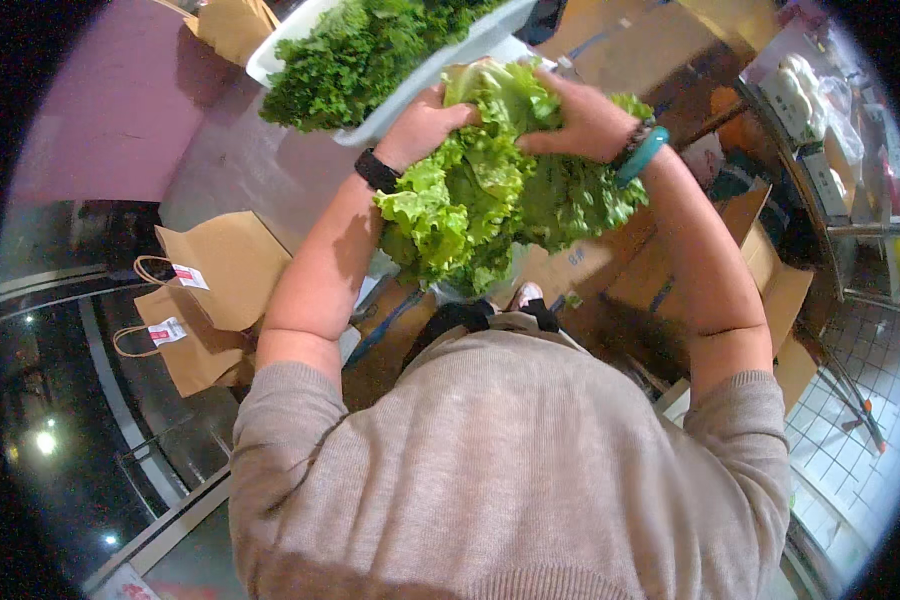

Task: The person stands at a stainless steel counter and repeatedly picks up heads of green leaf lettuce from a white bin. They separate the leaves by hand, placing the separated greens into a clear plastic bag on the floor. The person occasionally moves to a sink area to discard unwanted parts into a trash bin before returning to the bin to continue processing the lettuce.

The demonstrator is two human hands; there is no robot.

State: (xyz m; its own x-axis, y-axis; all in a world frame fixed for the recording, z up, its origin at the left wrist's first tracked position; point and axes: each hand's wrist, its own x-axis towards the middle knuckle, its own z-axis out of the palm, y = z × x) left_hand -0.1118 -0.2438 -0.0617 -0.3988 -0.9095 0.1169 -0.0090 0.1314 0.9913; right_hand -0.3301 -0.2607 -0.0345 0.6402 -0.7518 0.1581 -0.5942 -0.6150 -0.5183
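A loose head of green leaf lettuce (487, 172) is held up in front of my body, its frilled leaves spreading downward. My left hand (424, 124) grips it from the left, thumb pressed on the leaves near the pale base. On the other side, my right hand (589, 120) grasps it with fingers and thumb apart around the leaves. Darker green leaves (589, 199) hang below my right wrist; whether they belong to the same head I cannot tell. Just beyond my left hand stands a white tub (487, 41) heaped with curly dark green leaves (360, 67).
Two brown paper bags (229, 266) with twisted handles and labels stand at left. A pinkish surface (120, 112) lies at upper left. Flattened cardboard (570, 266) covers the floor by my feet. An open carton (784, 300) and a shelf with white bagged goods (799, 97) are at right.
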